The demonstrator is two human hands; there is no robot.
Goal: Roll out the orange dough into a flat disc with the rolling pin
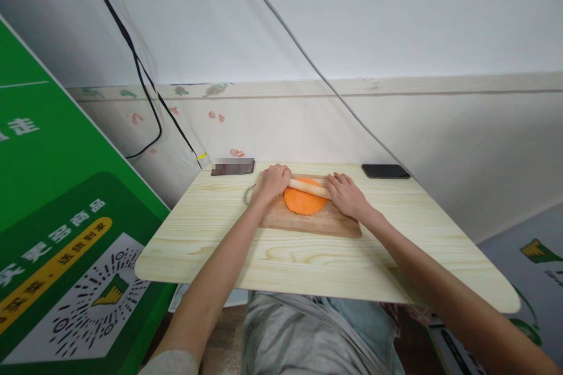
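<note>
A wooden rolling pin (309, 188) lies across a flat, roundish sheet of orange dough (304, 203). My left hand (275, 180) is closed over the pin's left end, and my right hand (346, 192) is closed over its right end. The dough rests on a wooden cutting board (308, 227), which has a metal ring handle at its left side. Both ends of the pin are hidden under my hands.
The board lies on a pale wood-grain table (211, 234) against the wall. A dark phone (385, 171) lies at the back right, and a dark flat object (244, 167), partly blurred, at the back left. A green printed panel (65, 152) stands left; cables (132, 47) hang along the wall.
</note>
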